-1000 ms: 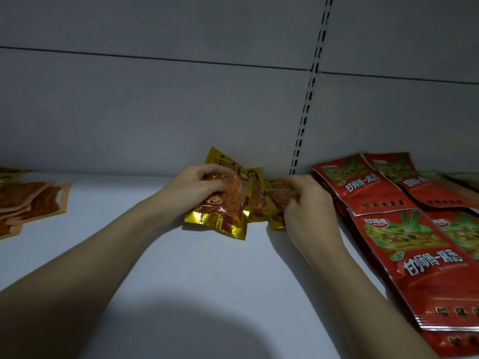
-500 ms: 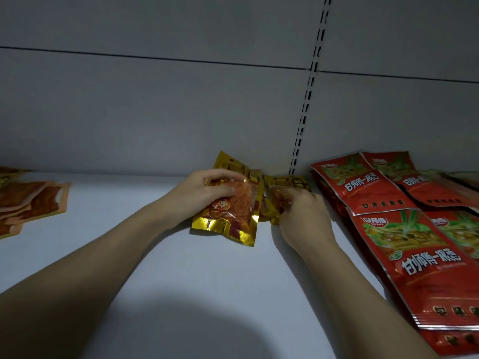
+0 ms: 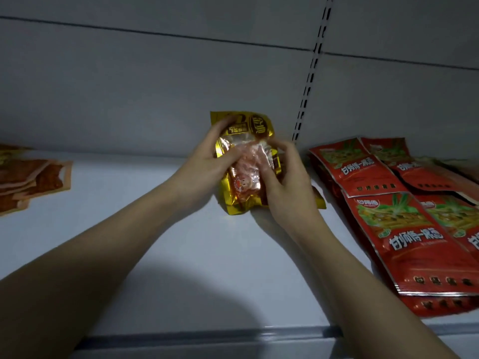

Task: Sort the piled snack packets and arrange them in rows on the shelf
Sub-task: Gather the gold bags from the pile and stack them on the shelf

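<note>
The small stack of crinkly gold foil snack packets (image 3: 242,161) is best squared edge to edge, then laid flat at the white shelf board (image 3: 197,257) back, in line beside the glossy red packets (image 3: 404,229) at 3 o'clock. The stack is clasped between both hands: left hand (image 3: 207,164) curled round its 9 o'clock edge, right hand (image 3: 285,182) pinching its 3 o'clock edge.

Gold packet (image 3: 239,161), red-and-green packets (image 3: 404,234), orange-brown packets (image 3: 33,177), white shelf (image 3: 181,255).
</note>
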`<state>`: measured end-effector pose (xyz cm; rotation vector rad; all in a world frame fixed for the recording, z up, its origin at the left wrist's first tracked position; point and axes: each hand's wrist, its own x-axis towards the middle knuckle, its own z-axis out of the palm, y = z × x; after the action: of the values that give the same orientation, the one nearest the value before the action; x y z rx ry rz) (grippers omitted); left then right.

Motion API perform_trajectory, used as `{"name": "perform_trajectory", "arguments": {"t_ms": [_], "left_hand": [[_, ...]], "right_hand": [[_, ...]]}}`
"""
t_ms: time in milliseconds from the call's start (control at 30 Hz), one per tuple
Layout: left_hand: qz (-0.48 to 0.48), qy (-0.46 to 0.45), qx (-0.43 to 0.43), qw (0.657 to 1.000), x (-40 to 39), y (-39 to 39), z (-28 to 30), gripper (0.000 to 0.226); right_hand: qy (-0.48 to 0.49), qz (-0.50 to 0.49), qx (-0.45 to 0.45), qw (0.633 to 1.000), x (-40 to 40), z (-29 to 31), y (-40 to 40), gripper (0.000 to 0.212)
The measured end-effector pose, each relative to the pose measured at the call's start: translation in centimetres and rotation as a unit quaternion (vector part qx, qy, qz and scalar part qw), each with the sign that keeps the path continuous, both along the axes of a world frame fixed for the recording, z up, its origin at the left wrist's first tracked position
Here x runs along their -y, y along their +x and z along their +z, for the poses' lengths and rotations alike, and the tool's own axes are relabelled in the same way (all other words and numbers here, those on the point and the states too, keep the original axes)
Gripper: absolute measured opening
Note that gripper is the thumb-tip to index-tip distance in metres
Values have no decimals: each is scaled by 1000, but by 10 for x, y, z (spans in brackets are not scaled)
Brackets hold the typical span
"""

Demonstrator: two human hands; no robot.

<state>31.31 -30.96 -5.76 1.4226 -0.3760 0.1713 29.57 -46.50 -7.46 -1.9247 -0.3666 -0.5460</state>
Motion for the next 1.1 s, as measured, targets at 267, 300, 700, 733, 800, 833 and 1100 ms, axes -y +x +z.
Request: {"name": "perform_trajectory", "arguments": {"t_ms": [267,300,700,733,800,833,1100], "left_hand": [[215,425,-49,878,-19,-27,-11,34],[213,484,-70,846,-21,-40,-12,36],[199,660,-105,717,-19,-101,-33,56],[202,659,-105,717,-20,-102,-34,56],[206,660,-105,715,-20,-101,-32,55],[205,662,-105,713,-20,-101,-32,55],[191,680,-109,699,-20,-100,-32,53]], "right_hand": [[-136,-103,-135,976,40,24,-48,35],[-167,-112,-156,967,49,27,-57,36],[-447,-42,-176,876,47,10,-138,54],[-444,-57,-166,879,46,6,-136,54],[-440,-84,-155,881,44,1,-131,54],[-439,-97,-150,880,43,-1,-129,54],[-414,-152,-107,891,39,-14,-132,51]]}}
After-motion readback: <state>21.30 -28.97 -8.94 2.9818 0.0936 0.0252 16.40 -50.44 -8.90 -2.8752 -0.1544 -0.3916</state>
